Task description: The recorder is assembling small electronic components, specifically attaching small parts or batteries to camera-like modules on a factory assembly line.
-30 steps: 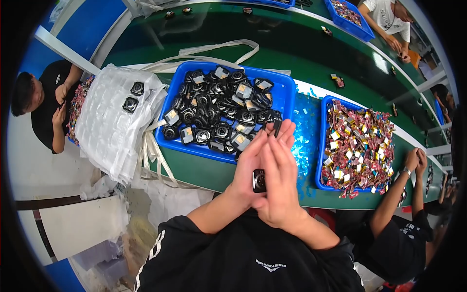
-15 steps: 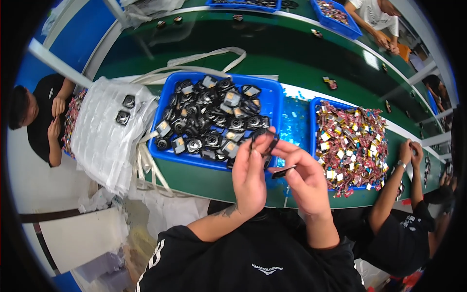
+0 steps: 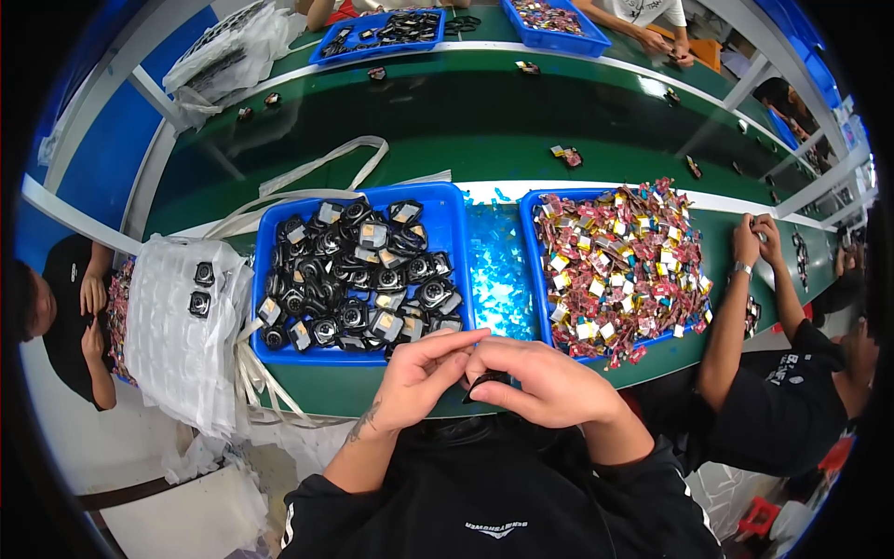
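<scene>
My hands meet in front of my chest, just past the near table edge. A small black watch part [image 3: 486, 380] sits between them, mostly hidden by the fingers. My right hand [image 3: 554, 384] is closed on it, thumb below and fingers curled over the top. Against its other side my left hand [image 3: 421, 374] is closed too, with its fingertips touching those of the right. Beyond my left hand lies a heap of black watch cases [image 3: 358, 270] in a blue tray [image 3: 461, 238]; some show round backs, others silver and gold squares.
Right of that tray, another blue tray [image 3: 529, 219] overflows with small reddish circuit pieces [image 3: 619, 270]. Blue film [image 3: 498, 270] lies between them. White blister trays [image 3: 172, 335] are stacked left, two cases on top. A green conveyor [image 3: 447, 130] runs behind. Co-workers sit either side and opposite.
Both hands have come down toward my chest and closed together around the black part; before, they were raised over the tray's edge with fingers more apart. The view has shifted too.
</scene>
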